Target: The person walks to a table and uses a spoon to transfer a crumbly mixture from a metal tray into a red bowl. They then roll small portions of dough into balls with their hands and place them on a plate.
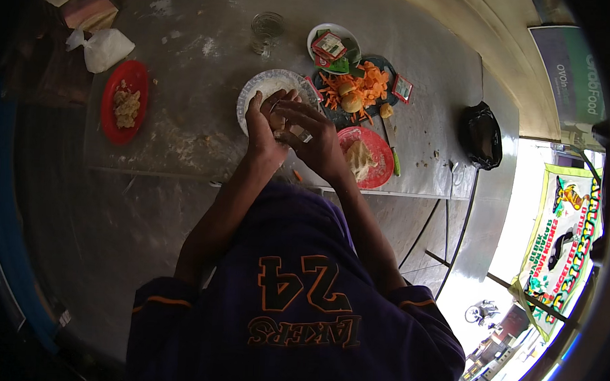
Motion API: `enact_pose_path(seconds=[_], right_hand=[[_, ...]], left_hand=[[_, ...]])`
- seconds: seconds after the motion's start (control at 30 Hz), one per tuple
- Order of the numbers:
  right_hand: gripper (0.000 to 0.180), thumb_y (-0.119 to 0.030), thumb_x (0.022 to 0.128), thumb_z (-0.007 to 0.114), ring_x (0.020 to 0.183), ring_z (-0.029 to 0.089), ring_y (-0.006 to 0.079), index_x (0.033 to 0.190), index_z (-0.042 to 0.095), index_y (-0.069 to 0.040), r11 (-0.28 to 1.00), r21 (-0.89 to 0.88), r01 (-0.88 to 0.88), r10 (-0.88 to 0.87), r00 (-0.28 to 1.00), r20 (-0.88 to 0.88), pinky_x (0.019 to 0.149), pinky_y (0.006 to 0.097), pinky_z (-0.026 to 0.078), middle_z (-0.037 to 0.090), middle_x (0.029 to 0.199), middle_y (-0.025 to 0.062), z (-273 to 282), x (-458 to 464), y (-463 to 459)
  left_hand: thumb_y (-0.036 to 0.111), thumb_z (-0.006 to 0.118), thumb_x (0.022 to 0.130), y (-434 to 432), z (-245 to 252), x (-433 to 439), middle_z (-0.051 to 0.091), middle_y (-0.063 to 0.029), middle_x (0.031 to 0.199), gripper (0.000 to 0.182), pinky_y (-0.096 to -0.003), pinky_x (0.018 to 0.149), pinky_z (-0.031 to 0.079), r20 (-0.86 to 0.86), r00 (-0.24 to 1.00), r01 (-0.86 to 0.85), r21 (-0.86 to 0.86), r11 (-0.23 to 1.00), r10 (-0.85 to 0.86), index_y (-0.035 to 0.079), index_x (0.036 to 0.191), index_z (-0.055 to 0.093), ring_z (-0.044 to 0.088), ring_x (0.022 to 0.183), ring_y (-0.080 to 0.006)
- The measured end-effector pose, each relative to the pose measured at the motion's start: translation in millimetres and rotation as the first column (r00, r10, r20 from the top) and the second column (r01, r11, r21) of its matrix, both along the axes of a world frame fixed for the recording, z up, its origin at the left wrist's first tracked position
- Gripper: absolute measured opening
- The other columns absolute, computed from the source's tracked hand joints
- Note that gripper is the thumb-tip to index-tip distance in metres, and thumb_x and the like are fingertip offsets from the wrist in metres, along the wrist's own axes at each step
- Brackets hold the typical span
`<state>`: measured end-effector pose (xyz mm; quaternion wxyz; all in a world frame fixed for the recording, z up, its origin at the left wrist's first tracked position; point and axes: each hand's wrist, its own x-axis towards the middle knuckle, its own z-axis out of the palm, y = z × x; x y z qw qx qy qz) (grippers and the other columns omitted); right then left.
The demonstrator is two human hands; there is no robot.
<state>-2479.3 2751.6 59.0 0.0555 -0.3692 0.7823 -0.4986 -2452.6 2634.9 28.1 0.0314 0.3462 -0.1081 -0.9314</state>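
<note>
My left hand (pixel 262 130) is cupped above a patterned-rim plate (pixel 245 93) that holds white flour. In its palm rests a small piece, apparently dough (pixel 277 121), partly hidden by fingers. My right hand (pixel 315 140) curves over from the other side, its thumb and fingertips at the same piece. Just right of my right wrist is a red plate (pixel 383 168) bearing a pale lump of dough (pixel 360 159). Farther left, an oval red plate (pixel 106 105) carries a crumbly pale mass (pixel 126 108).
Cut carrots (pixel 373 83) and round pieces (pixel 350 101) cover a dark board (pixel 389 69). Nearby are a bowl of packets (pixel 329 46), a green-handled knife (pixel 396 161), a glass mug (pixel 266 30), a white bag (pixel 107 49) and a black bag (pixel 482 137). The metal table's (pixel 197 83) front edge lies before me.
</note>
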Motion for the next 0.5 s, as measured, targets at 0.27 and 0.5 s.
enact_pose_path(seconds=[0.27, 0.5], right_hand=[[0.023, -0.017, 0.093, 0.062, 0.097, 0.062, 0.0127, 0.111, 0.064, -0.002, 0.972, 0.015, 0.236, -0.216, 0.859, 0.464, 0.083, 0.0297, 0.05, 0.067, 0.105, 0.0097, 2.4, 6.3, 17.3], [0.027, -0.016, 0.087, 0.065, 0.099, 0.051, 0.0247, 0.114, 0.067, -0.009, 0.951, 0.131, 0.279, -0.269, 0.959, -0.09, 0.079, 0.0313, 0.046, 0.052, 0.112, 0.0123, -17.0, 28.9, 8.9]], left_hand=[[0.048, 0.041, 0.097, 4.0, 10.5, 4.4, 0.047, -0.0181, 0.139, 0.057, -0.0441, 0.11, 0.033, -0.288, 0.952, 0.121, 0.027, 0.992, -0.108, 0.003, 0.13, 0.046, 0.04, 0.133, -0.0301], [0.045, 0.031, 0.102, 8.7, 5.7, 6.9, 0.034, -0.0167, 0.149, 0.059, -0.0422, 0.115, 0.027, -0.445, 0.882, 0.127, -0.088, 0.988, -0.153, 0.003, 0.144, 0.031, 0.027, 0.141, -0.0289]])
